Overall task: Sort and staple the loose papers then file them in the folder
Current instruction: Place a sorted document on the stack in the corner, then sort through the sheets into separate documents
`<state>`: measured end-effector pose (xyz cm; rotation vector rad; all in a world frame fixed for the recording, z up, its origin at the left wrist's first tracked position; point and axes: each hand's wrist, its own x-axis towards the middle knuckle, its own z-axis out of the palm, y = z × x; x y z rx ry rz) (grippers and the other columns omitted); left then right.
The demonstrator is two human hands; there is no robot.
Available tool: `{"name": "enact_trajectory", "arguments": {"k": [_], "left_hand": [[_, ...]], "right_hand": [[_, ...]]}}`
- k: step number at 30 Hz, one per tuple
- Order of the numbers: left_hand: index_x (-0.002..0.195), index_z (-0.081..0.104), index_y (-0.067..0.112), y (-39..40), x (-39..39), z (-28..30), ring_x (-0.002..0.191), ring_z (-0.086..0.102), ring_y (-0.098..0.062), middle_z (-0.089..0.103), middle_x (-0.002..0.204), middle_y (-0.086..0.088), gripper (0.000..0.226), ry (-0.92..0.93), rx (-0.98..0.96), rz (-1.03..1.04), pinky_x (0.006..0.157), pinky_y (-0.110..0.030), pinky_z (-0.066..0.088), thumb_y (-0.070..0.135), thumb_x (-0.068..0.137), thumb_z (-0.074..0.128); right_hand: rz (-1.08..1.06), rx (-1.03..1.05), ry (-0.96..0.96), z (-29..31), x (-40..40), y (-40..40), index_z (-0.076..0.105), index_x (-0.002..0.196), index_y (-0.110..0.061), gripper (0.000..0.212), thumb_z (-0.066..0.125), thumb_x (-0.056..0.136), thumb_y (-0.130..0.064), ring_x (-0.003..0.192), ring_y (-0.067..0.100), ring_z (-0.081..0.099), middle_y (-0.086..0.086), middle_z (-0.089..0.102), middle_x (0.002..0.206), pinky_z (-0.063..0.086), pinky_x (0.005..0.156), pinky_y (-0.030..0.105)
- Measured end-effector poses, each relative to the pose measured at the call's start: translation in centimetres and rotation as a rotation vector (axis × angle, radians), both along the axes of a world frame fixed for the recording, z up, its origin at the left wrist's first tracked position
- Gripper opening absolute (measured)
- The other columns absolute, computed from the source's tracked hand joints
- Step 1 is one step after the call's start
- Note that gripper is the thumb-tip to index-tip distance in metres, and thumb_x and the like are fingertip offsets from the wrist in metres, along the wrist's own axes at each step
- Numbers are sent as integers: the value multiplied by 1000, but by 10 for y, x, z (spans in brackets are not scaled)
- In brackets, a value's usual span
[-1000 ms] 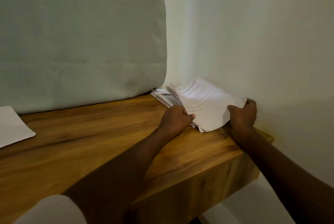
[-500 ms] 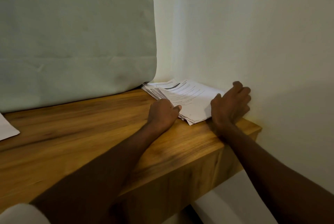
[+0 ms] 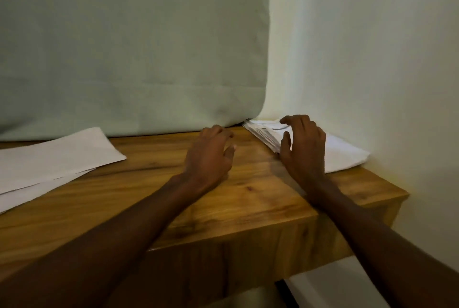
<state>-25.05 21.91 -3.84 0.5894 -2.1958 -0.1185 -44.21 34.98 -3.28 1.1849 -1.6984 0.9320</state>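
Hands' grip loose, empty: right hand [image 3: 303, 145] over paper stack [image 3: 344, 158].

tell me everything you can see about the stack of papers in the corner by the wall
The stack of papers is a pile of white sheets lying flat on the wooden desk, tucked into the corner where the wall meets the green cushion. Its left edges are fanned unevenly, and faint printed lines show near the far end. The right hand is above its left side with fingers spread; whether it touches is unclear. The left hand is apart from it.

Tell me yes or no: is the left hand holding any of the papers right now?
No. The left hand hovers over bare wooden table, fingers loose, left of the paper stack.
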Motion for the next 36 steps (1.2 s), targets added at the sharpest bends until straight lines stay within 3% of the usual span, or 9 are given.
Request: {"name": "enact_trajectory", "arguments": {"k": [6, 12, 16, 20, 24, 28, 31, 33, 36], "left_hand": [[140, 58, 17, -54, 127, 11, 120, 57, -23, 60, 136, -3, 41, -91, -137, 257, 102, -43, 48, 21, 99, 58], [136, 59, 20, -111, 247, 17, 116, 58, -28, 59, 135, -4, 43, -223, -107, 521, 93, -46, 50, 28, 95, 65], [134, 60, 19, -140, 321, 25, 118, 59, -30, 58, 137, -6, 47, -206, 64, 667, 94, -47, 52, 46, 96, 63], [144, 49, 32, -154, 365, 15, 136, 48, -28, 47, 153, 0, 98, -340, 395, 703, 109, -57, 39, 97, 71, 42], [149, 42, 36, -155, 369, -4, 143, 39, -26, 38, 160, 2, 98, -512, 422, 671, 112, -57, 30, 97, 74, 26], [140, 51, 43, -162, 352, 6, 139, 43, -26, 45, 155, 4, 93, -595, 356, 618, 109, -57, 38, 101, 71, 30], [123, 65, 36, -180, 333, 19, 112, 56, -17, 62, 133, 5, 85, -595, 330, 578, 91, -37, 48, 97, 71, 39], [124, 66, 29, -193, 315, 28, 103, 55, -15, 62, 128, 2, 79, -598, 332, 551, 84, -33, 44, 89, 77, 46], [127, 63, 25, -210, 288, 33, 111, 58, -19, 63, 126, 3, 79, -495, 414, 463, 85, -32, 41, 85, 79, 47]], "right_hand": [[360, 81, -19, 18, 102, -84, 61, 119, -20, 28, 56, 92, -13, 103, 20, 60, -1, 62, 118, 47, 88, 43], [601, 291, -123, 20, 206, -168, 59, 119, -28, 24, 58, 95, -31, 105, 15, 59, -6, 61, 118, 51, 89, 46], [555, 574, -173, 22, 273, -217, 53, 130, -26, 41, 54, 98, -50, 111, 21, 59, 0, 56, 132, 51, 93, 43], [462, 896, -264, 17, 295, -265, 41, 146, -22, 76, 46, 91, -75, 124, 28, 54, 8, 49, 144, 49, 99, 45], [293, 930, -153, 1, 291, -288, 42, 144, -19, 93, 46, 80, -87, 121, 29, 54, 10, 53, 140, 50, 98, 45], [336, 922, -327, 9, 263, -292, 46, 136, -14, 84, 69, 79, -72, 113, 29, 57, 11, 57, 132, 48, 84, 37], [341, 877, -587, 18, 235, -288, 54, 122, -9, 71, 87, 73, -49, 93, 23, 58, 8, 62, 116, 43, 66, 32], [323, 813, -759, 19, 218, -289, 60, 115, -4, 62, 92, 71, -33, 93, 27, 63, 12, 65, 112, 48, 68, 32], [399, 656, -1018, 24, 200, -291, 65, 114, 3, 59, 94, 68, -20, 103, 34, 66, 18, 68, 112, 56, 83, 39]]}}
